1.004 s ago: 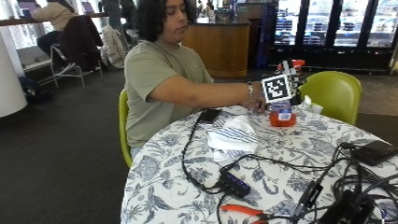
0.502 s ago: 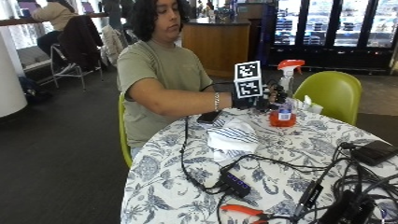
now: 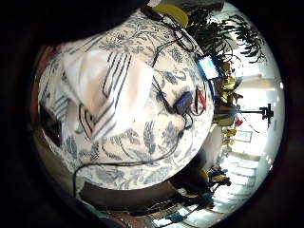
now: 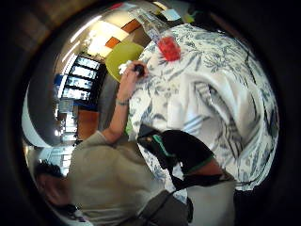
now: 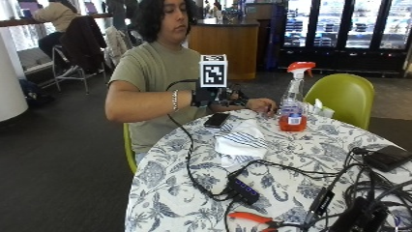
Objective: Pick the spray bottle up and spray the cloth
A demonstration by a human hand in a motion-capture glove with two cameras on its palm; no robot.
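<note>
Red-capped and upright, the spray bottle (image 5: pixel 293 99) stands on the table (image 5: pixel 386 193), well apart from the right hand (image 5: pixel 215 96), which hovers over the phone (image 5: pixel 217 120) near the striped cloth (image 5: pixel 239 140). Whether its fingers curl cannot be told. The bare hand (image 5: pixel 260 104) rests nearer the bottle. The little-finger palm view looks down on cloth and cables (image 3: pixel 161 95). Green chair (image 5: pixel 341 96) behind.

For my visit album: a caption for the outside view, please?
Gloved right hand raised above the striped cloth, spray bottle standing untouched nearby.
</note>
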